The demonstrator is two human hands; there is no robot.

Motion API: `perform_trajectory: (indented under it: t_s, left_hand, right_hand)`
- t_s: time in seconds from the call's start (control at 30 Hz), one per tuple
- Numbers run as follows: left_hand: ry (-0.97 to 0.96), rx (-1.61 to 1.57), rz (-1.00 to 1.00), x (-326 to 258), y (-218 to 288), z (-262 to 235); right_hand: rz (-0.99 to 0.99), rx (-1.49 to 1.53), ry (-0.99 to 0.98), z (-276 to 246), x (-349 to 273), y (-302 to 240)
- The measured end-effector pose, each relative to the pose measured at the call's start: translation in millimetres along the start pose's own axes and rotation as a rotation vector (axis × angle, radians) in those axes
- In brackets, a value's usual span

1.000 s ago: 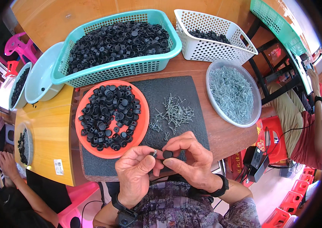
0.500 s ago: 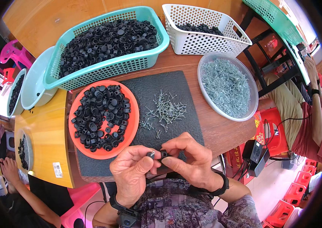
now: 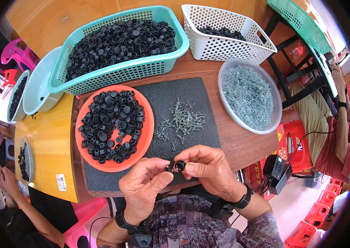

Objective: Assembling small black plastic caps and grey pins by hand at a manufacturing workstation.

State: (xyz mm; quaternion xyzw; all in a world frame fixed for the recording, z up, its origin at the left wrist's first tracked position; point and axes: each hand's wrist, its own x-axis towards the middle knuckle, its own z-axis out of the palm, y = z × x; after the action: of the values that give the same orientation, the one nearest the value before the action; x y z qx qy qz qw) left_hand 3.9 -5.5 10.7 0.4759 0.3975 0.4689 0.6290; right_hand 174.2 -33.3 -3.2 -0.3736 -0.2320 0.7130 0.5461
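Note:
My right hand (image 3: 210,169) pinches a small black plastic cap (image 3: 179,165) between thumb and forefinger, just above the near edge of a black foam mat (image 3: 175,93). My left hand (image 3: 144,188) meets it from the left, fingertips closed on a small metal screw at the cap. On the mat lies a loose pile of small screws (image 3: 181,122). An orange round tray (image 3: 146,136) full of black caps sits on the mat's left part, just beyond my left hand.
A teal basket (image 3: 121,74) heaped with black caps and a white basket (image 3: 228,45) stand at the back. A clear bowl of screws (image 3: 249,97) sits right. Pale bowls (image 3: 34,95) lie left. Other people sit at the left (image 3: 5,182) and right (image 3: 332,124).
My hands have stayed together at the mat's near edge, turning the cap slightly. The view has shifted a little; nothing on the table has moved.

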Motion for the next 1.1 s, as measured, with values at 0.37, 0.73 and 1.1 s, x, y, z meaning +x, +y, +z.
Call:
perform_trajectory:
  t_s: [0.37, 0.73, 1.1]
  left_hand:
    - [-0.078, 0.358, 0.201, 1, 0, -10]
    - [-0.033, 0.54, 0.363, 6, 0, -7]
    - [-0.054, 0.597, 0.395, 6, 4, -6]
  right_hand:
    - [0.034, 0.029, -0.007, 2, 2, 2]
    - [0.025, 0.016, 0.007, 7, 1, 0]
    - [0.004, -0.086, 0.027, 6, -1, 3]
